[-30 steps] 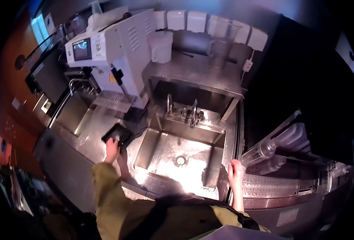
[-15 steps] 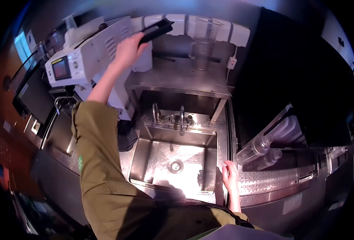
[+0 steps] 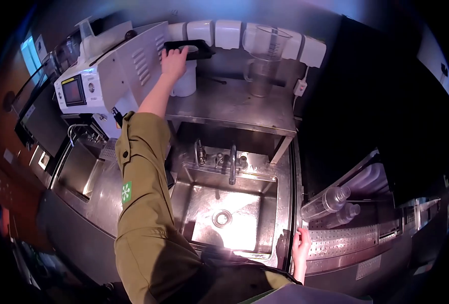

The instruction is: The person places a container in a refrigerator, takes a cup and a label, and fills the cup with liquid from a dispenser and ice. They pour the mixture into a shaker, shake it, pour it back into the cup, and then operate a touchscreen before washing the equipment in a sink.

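Observation:
My left hand (image 3: pixel 174 63) reaches up to the metal shelf, its fingers closed on the near-left edge of a shallow black tray (image 3: pixel 202 51). The tray lies roughly level over the top of a white container (image 3: pixel 186 81), overlapping its rim in this view. Down at the right, my right hand (image 3: pixel 301 244) hangs beside the sink's right side, near the edge of a perforated drip tray (image 3: pixel 343 241). Its fingers are loosely bent, with nothing in them.
Below the shelf (image 3: pixel 234 109) is a steel sink (image 3: pixel 184 207) with a faucet (image 3: pixel 232 164). A clear measuring pitcher (image 3: pixel 263 76) stands on the shelf. A white machine with a screen (image 3: pixel 73 91) is at left. Clear bottles (image 3: pixel 327 201) lean at right.
The black tray has gone from raised and tilted to nearly level over the white container, with my left hand still on it. My right hand appears slightly lower.

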The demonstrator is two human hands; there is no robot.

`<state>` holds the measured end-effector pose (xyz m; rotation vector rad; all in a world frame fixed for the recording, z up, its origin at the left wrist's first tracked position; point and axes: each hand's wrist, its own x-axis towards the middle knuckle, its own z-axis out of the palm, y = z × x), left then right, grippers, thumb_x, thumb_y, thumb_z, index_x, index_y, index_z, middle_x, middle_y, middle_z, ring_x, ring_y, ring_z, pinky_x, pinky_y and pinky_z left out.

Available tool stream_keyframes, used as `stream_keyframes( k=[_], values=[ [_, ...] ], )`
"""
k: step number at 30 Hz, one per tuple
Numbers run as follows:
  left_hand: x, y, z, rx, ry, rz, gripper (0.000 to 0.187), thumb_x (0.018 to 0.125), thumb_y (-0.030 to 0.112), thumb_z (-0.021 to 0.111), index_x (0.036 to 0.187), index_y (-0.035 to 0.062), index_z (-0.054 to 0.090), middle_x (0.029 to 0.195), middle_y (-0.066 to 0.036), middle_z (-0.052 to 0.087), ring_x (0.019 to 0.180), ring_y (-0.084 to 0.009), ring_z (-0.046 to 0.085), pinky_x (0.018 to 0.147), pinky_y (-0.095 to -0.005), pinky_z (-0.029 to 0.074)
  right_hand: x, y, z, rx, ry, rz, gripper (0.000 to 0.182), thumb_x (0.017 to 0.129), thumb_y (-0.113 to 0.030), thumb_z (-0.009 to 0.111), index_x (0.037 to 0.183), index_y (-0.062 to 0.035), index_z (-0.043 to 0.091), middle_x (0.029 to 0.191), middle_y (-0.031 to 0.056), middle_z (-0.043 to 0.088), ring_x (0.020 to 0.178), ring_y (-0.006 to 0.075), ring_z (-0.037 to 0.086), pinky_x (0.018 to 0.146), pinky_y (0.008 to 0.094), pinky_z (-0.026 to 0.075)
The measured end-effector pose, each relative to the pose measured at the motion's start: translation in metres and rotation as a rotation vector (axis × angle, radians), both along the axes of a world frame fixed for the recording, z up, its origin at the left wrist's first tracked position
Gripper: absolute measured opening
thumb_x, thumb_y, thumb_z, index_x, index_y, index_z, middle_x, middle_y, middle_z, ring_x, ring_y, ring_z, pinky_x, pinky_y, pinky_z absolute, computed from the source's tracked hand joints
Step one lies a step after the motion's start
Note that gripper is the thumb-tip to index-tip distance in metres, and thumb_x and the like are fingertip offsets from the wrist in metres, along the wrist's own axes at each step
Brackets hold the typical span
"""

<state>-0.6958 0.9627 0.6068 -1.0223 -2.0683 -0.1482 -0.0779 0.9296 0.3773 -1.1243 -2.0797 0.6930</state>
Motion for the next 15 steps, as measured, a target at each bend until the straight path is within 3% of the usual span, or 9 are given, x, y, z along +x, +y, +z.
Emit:
stream_keyframes(
  k=[6, 8, 10, 12, 14, 15],
  values=[
    [0.013, -0.005, 0.014, 0.031, 0.133, -0.004, 0.062, 0.066, 0.018, 0.065, 0.123, 0.0158, 0.041, 0.108, -0.013, 0.049, 0.114, -0.0275, 0.038, 0.099, -0.0554, 0.018, -0.011, 0.005, 0.000, 0.073, 0.016, 0.053, 0.020, 0.079, -0.006, 0.052, 0.096, 0.0028, 0.054, 0.095, 0.0184, 0.055, 0.091, 0.0334, 0.053, 0.079, 0.0380, 0.043],
    [0.042, -0.005, 0.022, 0.047, 0.270, -0.136, 0.056, 0.069, 0.017, 0.062, 0.121, 0.0138, 0.044, 0.111, -0.015, 0.047, 0.116, -0.0282, 0.036, 0.098, -0.0565, 0.019, -0.009, 0.000, -0.003, 0.087, 0.007, 0.060, 0.021, 0.078, -0.007, 0.053, 0.097, 0.0023, 0.054, 0.096, 0.0183, 0.056, 0.093, 0.0331, 0.053, 0.080, 0.0382, 0.043],
    [0.110, -0.005, 0.029, -0.002, 0.358, -0.354, 0.048, 0.069, 0.015, 0.061, 0.115, 0.0110, 0.048, 0.112, -0.015, 0.046, 0.110, -0.0285, 0.042, 0.098, -0.0559, 0.021, -0.004, -0.004, -0.010, 0.106, -0.009, 0.057, 0.021, 0.078, -0.008, 0.054, 0.097, 0.0018, 0.055, 0.097, 0.0182, 0.056, 0.094, 0.0329, 0.054, 0.080, 0.0385, 0.044],
    [0.209, -0.013, 0.032, -0.285, 0.214, -0.491, 0.047, 0.068, 0.019, 0.064, 0.112, 0.0103, 0.048, 0.118, -0.015, 0.044, 0.108, -0.0274, 0.045, 0.096, -0.0518, 0.027, -0.001, -0.008, -0.021, 0.116, -0.023, 0.054, 0.022, 0.078, -0.010, 0.055, 0.097, 0.0014, 0.055, 0.098, 0.0180, 0.056, 0.095, 0.0327, 0.054, 0.081, 0.0387, 0.044],
    [0.332, -0.034, 0.044, -0.741, -0.023, -0.589, 0.036, 0.071, 0.016, 0.060, 0.104, 0.0057, 0.052, 0.116, -0.016, 0.046, 0.101, -0.0275, 0.050, 0.086, -0.0468, 0.039, -0.006, -0.007, -0.031, 0.134, -0.034, 0.066, 0.023, 0.078, -0.011, 0.056, 0.098, 0.0009, 0.055, 0.099, 0.0179, 0.056, 0.097, 0.0325, 0.054, 0.081, 0.0389, 0.045],
    [0.378, -0.046, 0.024, -0.731, 0.087, -0.772, 0.034, 0.069, 0.015, 0.060, 0.101, 0.0039, 0.056, 0.109, -0.017, 0.050, 0.094, -0.0277, 0.053, 0.081, -0.0477, 0.042, -0.011, -0.009, -0.037, 0.185, -0.039, 0.096, 0.025, 0.076, -0.012, 0.058, 0.098, 0.0004, 0.055, 0.100, 0.0176, 0.056, 0.096, 0.0318, 0.054, 0.080, 0.0397, 0.045]
  ],
)
